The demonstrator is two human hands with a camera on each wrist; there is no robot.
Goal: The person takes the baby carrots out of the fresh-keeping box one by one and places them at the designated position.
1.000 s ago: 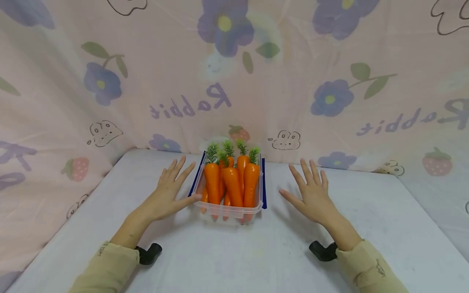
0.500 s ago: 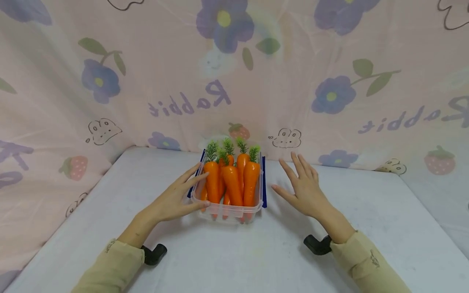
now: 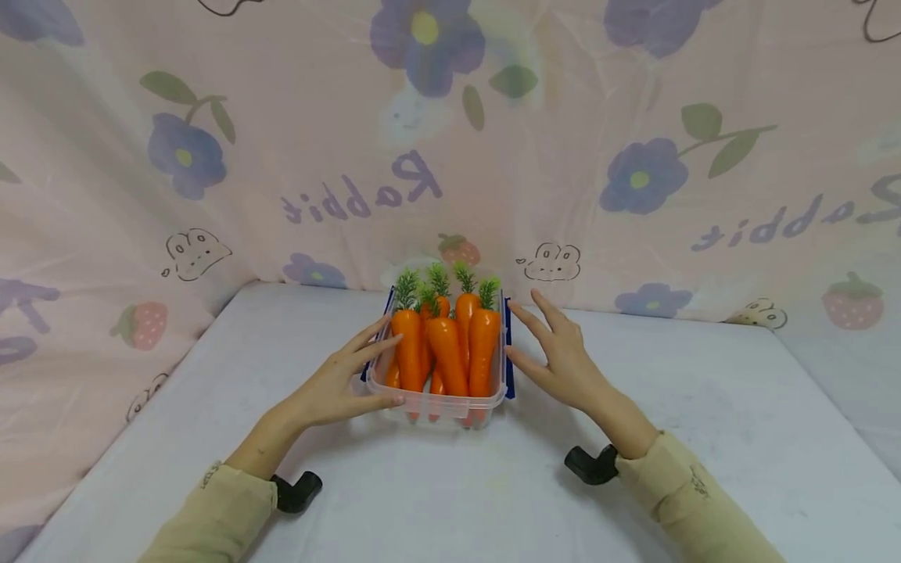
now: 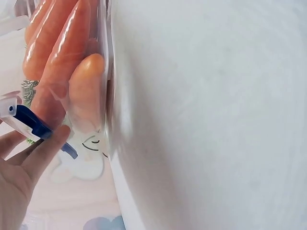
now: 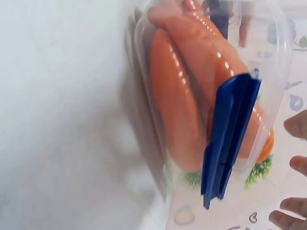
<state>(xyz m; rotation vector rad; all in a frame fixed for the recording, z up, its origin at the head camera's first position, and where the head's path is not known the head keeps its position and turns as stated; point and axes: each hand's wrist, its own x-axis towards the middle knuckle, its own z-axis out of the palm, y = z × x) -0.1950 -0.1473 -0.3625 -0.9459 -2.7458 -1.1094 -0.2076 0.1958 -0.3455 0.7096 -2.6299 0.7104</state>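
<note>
A clear plastic food box point(image 3: 457, 405) with blue side latches holds several glossy orange carrots point(image 3: 445, 352) with feathery green tops. At its left side my left hand point(image 3: 331, 391) reaches over the rim, fingers extended and thumb along the front corner. In the left wrist view a fingertip of that hand touches the blue latch point(image 4: 33, 122). Beside the box's right edge is my right hand point(image 3: 563, 363), fingers spread and loosely bent, holding nothing. The right wrist view shows its fingertips point(image 5: 297, 127) apart from the hanging right latch point(image 5: 228, 134).
The box stands on a white-covered table point(image 3: 450, 493), near its back edge. Behind rises a pink curtain point(image 3: 317, 102) printed with flowers, strawberries and lettering. Black camera mounts point(image 3: 299, 493) stick out below both wrists.
My left hand has moved right, from beside the box to its left rim. My right hand has come left, close to the box's right side. The box and carrots have stayed put.
</note>
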